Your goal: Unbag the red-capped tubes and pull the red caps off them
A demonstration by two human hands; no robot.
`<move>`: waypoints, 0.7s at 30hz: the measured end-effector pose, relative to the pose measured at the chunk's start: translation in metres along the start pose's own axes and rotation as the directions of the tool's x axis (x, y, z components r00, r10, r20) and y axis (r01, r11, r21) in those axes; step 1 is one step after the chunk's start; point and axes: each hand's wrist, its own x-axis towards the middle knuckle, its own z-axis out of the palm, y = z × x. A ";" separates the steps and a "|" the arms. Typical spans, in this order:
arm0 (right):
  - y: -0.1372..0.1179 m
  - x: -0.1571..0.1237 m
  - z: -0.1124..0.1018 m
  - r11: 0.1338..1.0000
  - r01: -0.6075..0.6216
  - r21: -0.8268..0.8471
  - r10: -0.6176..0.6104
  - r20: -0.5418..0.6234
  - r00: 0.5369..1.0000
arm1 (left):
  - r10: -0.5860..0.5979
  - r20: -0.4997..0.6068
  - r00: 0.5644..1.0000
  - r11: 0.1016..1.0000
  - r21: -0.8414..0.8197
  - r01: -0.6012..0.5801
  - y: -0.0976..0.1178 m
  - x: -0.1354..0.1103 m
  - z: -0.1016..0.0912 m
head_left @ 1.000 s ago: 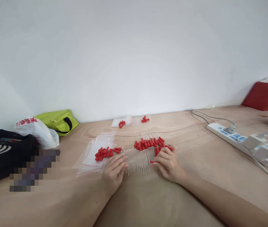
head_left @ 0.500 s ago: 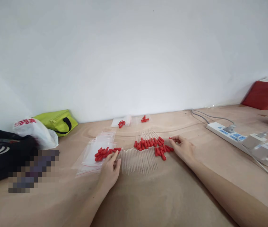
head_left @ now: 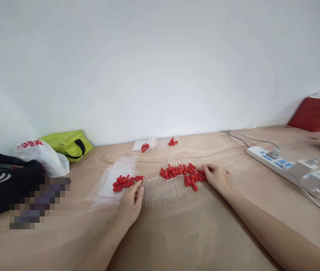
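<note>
My left hand [head_left: 131,201] rests at the left end of a row of thin clear tubes [head_left: 165,192], fingers loosely bent and thumb apart. Its fingertips are beside a pile of red rubber bulbs [head_left: 123,182] lying on clear zip bags [head_left: 111,180]; no held object shows. My right hand [head_left: 217,177] has thumb and fingers pinched at the right edge of another red bulb pile [head_left: 194,178]. A red bulb appears at those fingertips, partly hidden. Behind the tubes, several droppers with red bulbs [head_left: 173,171] lie side by side, clear stems pointing toward the wall.
Two small bags with red bulbs [head_left: 145,147] lie near the wall. At right is a white power strip [head_left: 267,160] with plugs and cables. A black bag [head_left: 7,188], a white plastic bag [head_left: 41,156] and a lime pouch [head_left: 69,145] stand at left; a red bag [head_left: 317,113] sits far right.
My right fingertips, which showed a bit of red at their tip, have lowered slightly toward the red bulb pile. My left hand has barely moved.
</note>
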 end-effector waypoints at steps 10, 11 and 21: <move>-0.019 0.017 0.004 0.997 -0.023 -0.075 0.030 0.090 0.995 | 0.084 0.029 0.996 0.996 0.015 -0.085 -0.003 -0.001 0.004; -0.019 0.018 0.004 0.997 -0.032 -0.075 0.039 0.098 0.994 | 0.087 0.037 0.995 0.996 0.011 -0.088 -0.003 0.000 0.005; -0.024 0.023 0.008 0.999 -0.044 -0.013 0.046 0.165 0.985 | 0.071 0.030 0.997 0.997 -0.041 -0.070 -0.005 0.001 0.006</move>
